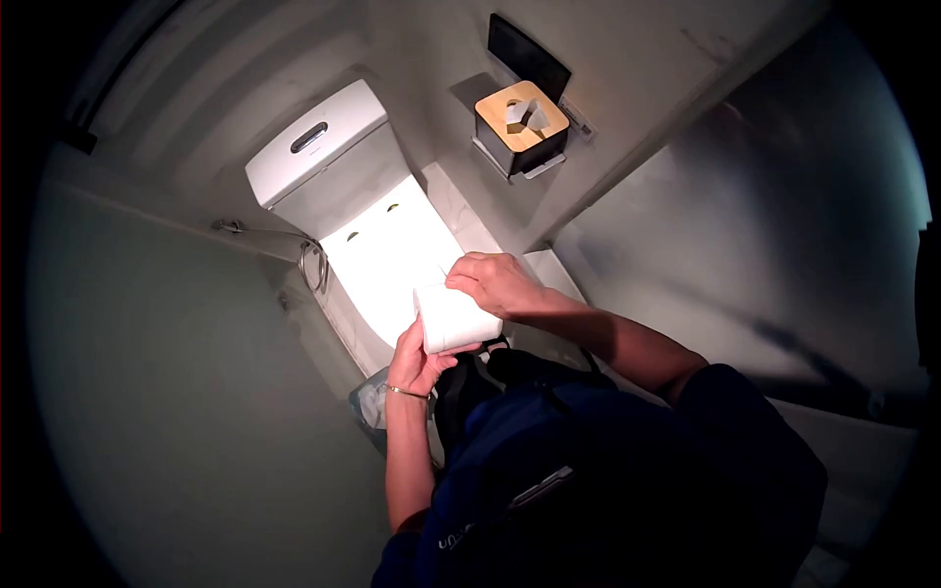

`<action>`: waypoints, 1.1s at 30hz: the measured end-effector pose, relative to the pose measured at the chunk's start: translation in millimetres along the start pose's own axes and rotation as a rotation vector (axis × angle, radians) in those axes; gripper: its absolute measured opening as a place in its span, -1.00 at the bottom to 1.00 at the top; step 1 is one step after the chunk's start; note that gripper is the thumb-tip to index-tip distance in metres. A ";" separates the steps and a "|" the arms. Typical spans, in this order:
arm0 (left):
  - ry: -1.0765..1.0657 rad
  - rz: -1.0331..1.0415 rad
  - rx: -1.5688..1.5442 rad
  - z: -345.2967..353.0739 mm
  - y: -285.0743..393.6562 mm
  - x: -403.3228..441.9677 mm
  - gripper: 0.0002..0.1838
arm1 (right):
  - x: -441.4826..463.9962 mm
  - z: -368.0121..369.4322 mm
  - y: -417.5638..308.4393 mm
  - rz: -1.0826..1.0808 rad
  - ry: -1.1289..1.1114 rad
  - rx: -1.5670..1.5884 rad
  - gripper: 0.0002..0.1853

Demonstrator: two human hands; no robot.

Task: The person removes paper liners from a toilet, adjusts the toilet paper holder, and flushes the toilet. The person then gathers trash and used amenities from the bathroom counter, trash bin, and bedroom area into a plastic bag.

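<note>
A white toilet paper roll (pixel 456 323) is held in front of my body, above the front part of the white toilet (pixel 384 257). My left hand (pixel 417 365) cups it from the left and below, with the thumb along its side. The fingers of my right hand (pixel 497 284) are bent and pressed together on the roll's upper right edge. Whether they pinch a loose sheet there is hard to see. Bright glare washes out the paper's surface and the toilet lid behind it.
A tissue box (pixel 520 122) with a wooden lid sits on a wall holder, beside a dark panel (pixel 529 54). The toilet's tank (pixel 319 137) stands behind. A hose (pixel 314 263) hangs left of it. A lined bin (pixel 370 407) stands low left. Frosted glass (pixel 765 265) is at right.
</note>
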State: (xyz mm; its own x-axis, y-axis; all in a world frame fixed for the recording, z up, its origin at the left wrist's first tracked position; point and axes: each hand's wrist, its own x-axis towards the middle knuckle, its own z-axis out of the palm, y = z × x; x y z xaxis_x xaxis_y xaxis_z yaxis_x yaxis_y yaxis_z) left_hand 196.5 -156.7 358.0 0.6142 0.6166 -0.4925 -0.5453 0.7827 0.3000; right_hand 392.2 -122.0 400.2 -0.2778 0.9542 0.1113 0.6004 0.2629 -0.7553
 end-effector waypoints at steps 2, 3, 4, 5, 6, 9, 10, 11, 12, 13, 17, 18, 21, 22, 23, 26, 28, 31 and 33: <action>0.003 -0.027 -0.001 -4.8 -2.2 0.1 -0.54 | -1.8 -1.4 1.8 0.013 -0.031 -0.047 -0.82; 0.004 -0.043 -0.002 -7.5 -3.8 0.5 -0.54 | -3.1 -2.1 3.0 0.022 -0.046 -0.071 -0.83; 0.005 -0.055 -0.023 -8.6 -5.3 0.6 -0.54 | -3.5 -2.8 4.9 0.017 -0.056 -0.061 -0.82; 0.006 -0.070 -0.021 -9.4 -5.6 0.0 -0.54 | -3.6 -5.7 4.9 0.070 -0.103 0.023 -0.83; 0.007 -0.085 -0.018 -9.9 -5.3 -0.5 -0.54 | -2.9 -10.7 2.0 0.124 -0.150 0.107 -0.83; 0.061 -0.036 0.076 -0.3 -2.4 -4.5 -0.56 | -2.5 -19.0 2.0 0.176 -0.274 0.312 -0.84; 0.089 -0.005 0.121 4.1 -1.9 -5.9 -0.56 | -2.8 -20.1 3.0 0.176 -0.313 0.373 -0.85; 0.098 0.012 0.180 5.4 -1.9 -5.8 -0.56 | -2.2 -20.2 3.9 0.144 -0.310 0.358 -0.85; 0.107 0.028 0.240 6.6 -1.6 -5.1 -0.56 | -1.3 -20.7 5.1 0.112 -0.305 0.343 -0.85; 0.114 0.045 0.300 7.9 -1.2 -4.1 -0.56 | -0.7 -21.2 6.2 0.078 -0.299 0.326 -0.85; 0.111 0.019 0.362 12.2 3.8 -2.1 -0.54 | -0.7 -19.3 7.0 0.069 -0.259 0.272 -0.82; 0.094 -0.004 0.375 12.3 5.8 -1.9 -0.54 | -1.6 -18.4 8.3 0.065 -0.243 0.248 -0.81; 0.061 0.064 0.468 -11.9 -2.9 8.3 -0.59 | 0.4 -11.9 22.4 0.265 -0.270 0.439 -0.79; 0.053 0.110 0.507 -17.3 -5.8 10.5 -0.62 | 2.7 -11.3 27.2 0.368 -0.290 0.547 -0.78; 0.011 0.108 0.508 -21.7 -6.8 9.0 -0.63 | 4.6 -13.3 29.9 0.523 -0.316 0.708 -0.76; 0.071 -0.129 0.147 -36.3 1.9 9.8 -0.69 | 8.2 -18.8 39.9 0.867 -0.369 1.132 -0.66; 0.178 -0.178 0.026 -40.1 6.8 2.3 -0.70 | 4.2 -21.2 40.3 0.863 -0.430 1.333 -0.64; 0.130 0.090 0.383 -35.7 6.4 -22.2 -0.71 | -9.7 -31.7 15.3 0.911 -0.525 1.433 -0.58; 0.150 0.159 0.471 -34.6 7.4 -32.1 -0.71 | -16.1 -28.8 8.3 0.884 -0.634 1.355 -0.58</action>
State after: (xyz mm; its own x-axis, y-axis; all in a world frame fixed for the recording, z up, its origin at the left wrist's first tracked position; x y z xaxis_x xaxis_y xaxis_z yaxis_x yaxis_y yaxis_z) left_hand 152.9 -173.7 347.7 0.4369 0.7395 -0.5121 -0.2887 0.6545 0.6988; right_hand 423.3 -131.1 410.7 -0.6655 0.4455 -0.5989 -0.1898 -0.8770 -0.4413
